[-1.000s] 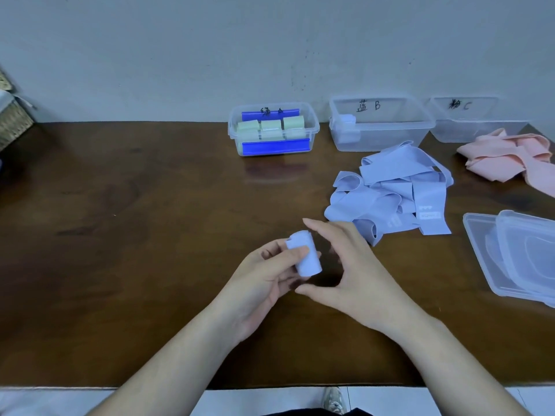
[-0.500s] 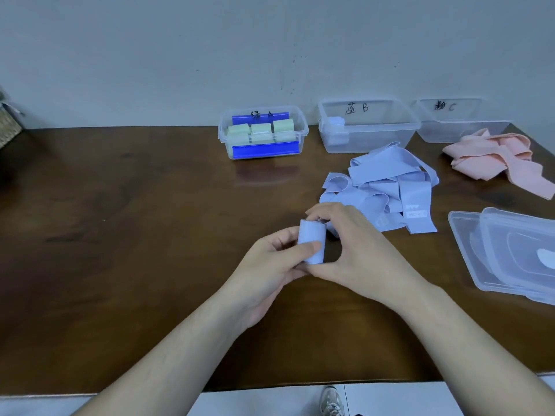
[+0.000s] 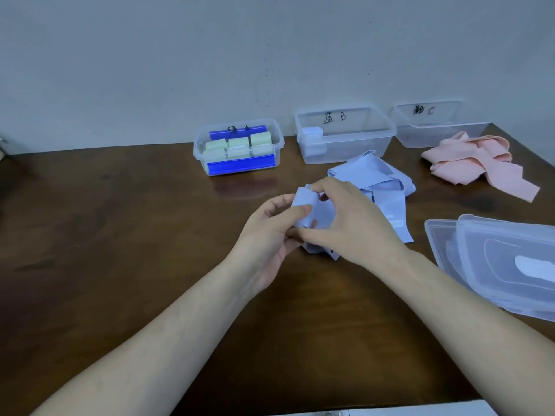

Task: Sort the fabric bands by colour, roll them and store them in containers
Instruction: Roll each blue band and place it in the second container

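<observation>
Fingers (image 3: 300, 210) of the left hand (image 3: 264, 235) curl round a small roll of pale blue band (image 3: 306, 201), thumb pressed to its side, while the right hand (image 3: 354, 223) closes over it from the other side, its fingertips pinching the roll's top and lower edge. The roll is held just above the desk (image 3: 120, 235), near its middle and at the near edge of the heap of loose blue bands (image 3: 387, 187).

The tail of the roll is hidden under the right hand, so whether it is tucked cannot be told. If it is not, the likeliest mishap is the springy fabric unwinding as soon as one hand lets go for the carry. A slack pinch could also let the inner turns telescope out sideways. With the roll so near the heap, a stray strip might snag and be dragged along.

Toward the back edge stands the clear container marked B (image 3: 345, 136), open, with one pale roll (image 3: 313, 139) in its left end; a careless drop there could tip or loosen both rolls. To its left is the container of green rolls (image 3: 240, 145), to its right the container marked C (image 3: 435, 127), holding nothing visible, and in front of that, by the right edge, the pink bands (image 3: 474, 160). Two lids (image 3: 495, 259) lie stacked at the right edge.
</observation>
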`<state>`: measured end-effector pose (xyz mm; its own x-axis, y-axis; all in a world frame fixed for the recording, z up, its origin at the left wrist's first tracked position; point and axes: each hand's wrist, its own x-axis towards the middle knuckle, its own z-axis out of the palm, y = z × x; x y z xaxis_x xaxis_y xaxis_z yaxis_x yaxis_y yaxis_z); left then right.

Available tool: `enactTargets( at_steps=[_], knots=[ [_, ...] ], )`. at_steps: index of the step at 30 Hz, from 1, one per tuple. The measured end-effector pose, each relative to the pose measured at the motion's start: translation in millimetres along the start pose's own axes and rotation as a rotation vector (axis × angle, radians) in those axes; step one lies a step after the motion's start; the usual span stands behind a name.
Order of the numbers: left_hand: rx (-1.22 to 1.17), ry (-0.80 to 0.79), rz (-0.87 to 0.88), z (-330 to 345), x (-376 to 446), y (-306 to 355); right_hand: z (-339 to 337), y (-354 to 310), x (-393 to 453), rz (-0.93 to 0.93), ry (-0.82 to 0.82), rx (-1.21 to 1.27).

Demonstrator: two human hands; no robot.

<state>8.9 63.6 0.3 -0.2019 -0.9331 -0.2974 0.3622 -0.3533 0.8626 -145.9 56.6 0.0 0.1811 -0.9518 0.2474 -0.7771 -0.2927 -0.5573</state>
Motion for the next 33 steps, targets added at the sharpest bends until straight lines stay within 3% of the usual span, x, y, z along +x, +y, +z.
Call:
enactTargets(
  at_steps=[6,16,22,33],
  knots=[
    [0.070,0.054,0.056,14.7,34.2,5.7,-20.6,41.0,17.3,-0.075,-0.094,0.078],
    [0.359,0.095,0.192,53.8,77.8,19.9,-70.8,95.3,74.9,-0.025,-0.211,0.278],
    [0.443,0.137,0.239,67.1,102.2,36.5,-80.2,111.0,116.9,0.010,-0.323,0.546],
    [0.587,0.141,0.347,49.9,177.7,71.4,-73.0,119.7,199.3,0.048,-0.283,0.466]
  ],
)
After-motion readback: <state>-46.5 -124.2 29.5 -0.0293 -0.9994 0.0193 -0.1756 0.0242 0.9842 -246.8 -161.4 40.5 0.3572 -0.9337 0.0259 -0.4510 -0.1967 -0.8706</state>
